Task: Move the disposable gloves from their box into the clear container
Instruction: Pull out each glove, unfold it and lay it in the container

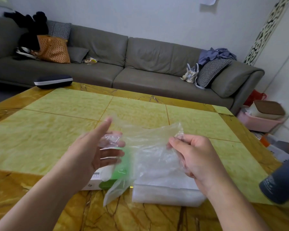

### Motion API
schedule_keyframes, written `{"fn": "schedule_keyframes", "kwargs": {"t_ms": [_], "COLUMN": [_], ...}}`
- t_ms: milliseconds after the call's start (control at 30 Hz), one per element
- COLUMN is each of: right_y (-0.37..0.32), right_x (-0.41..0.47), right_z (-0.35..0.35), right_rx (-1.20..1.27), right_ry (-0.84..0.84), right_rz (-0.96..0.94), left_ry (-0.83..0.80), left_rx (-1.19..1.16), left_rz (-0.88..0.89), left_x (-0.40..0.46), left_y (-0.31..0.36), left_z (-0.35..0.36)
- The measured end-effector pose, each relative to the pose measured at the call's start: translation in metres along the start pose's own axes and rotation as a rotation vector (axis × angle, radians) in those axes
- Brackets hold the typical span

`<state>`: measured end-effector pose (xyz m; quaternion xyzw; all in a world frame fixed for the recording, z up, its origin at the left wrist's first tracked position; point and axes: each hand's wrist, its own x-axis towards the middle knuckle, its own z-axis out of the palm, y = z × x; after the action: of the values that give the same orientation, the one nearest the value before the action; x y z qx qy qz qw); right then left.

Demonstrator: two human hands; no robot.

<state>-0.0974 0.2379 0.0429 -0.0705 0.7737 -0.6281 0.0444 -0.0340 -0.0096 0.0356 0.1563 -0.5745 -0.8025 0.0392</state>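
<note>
Thin clear plastic is what you've got between both hands: a disposable glove (145, 147), maybe more than one stuck together, can't tell through the film. Your right hand (195, 155) pinches its far right corner between thumb and curled fingers. Your left hand (97, 147) has the thumb up and fingers out in a loose curl with the other end bunched against the fingertips; looks like a light pinch, though blur makes that unsure. The glove hangs in the air above the table (57, 127), just over the box (105, 177) and the clear container (167, 192).

Step in hand, judged: mid-transfer, glove out of the box and spread, not yet in the container. The container sits near you, right of the box, the two touching or nearly so. It looks cloudy, as if it already holds gloves, but that's not certain. Next move calls for folding or gathering the film and lowering it rightward and down into the container, then letting go with both hands. Film is floppy and clingy, so expect it to stick to your fingers.

Counts: one box, white and green, one clear container, one glove sheet for sure, two hands. One dark bottle (284, 180) at near right, one dark case (53, 81) at far left.
</note>
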Motion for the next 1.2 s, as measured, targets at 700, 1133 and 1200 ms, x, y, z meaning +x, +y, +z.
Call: {"fn": "schedule_keyframes", "kwargs": {"t_ms": [700, 1133, 1200], "right_y": [0.019, 0.028, 0.025], "right_x": [0.011, 0.012, 0.011], "right_z": [-0.030, -0.041, -0.040], "right_rx": [-0.468, -1.072, -1.122], "right_ry": [0.131, 0.123, 0.137], "right_rz": [0.007, 0.073, 0.079], "left_ry": [-0.041, -0.437, -0.486], "left_rx": [0.944, 1.601, 1.650], "left_rz": [0.716, 0.023, -0.014], "left_x": [-0.029, 0.036, 0.038], "left_y": [0.002, -0.063, -0.062], "left_z": [0.074, 0.110, 0.112]}}
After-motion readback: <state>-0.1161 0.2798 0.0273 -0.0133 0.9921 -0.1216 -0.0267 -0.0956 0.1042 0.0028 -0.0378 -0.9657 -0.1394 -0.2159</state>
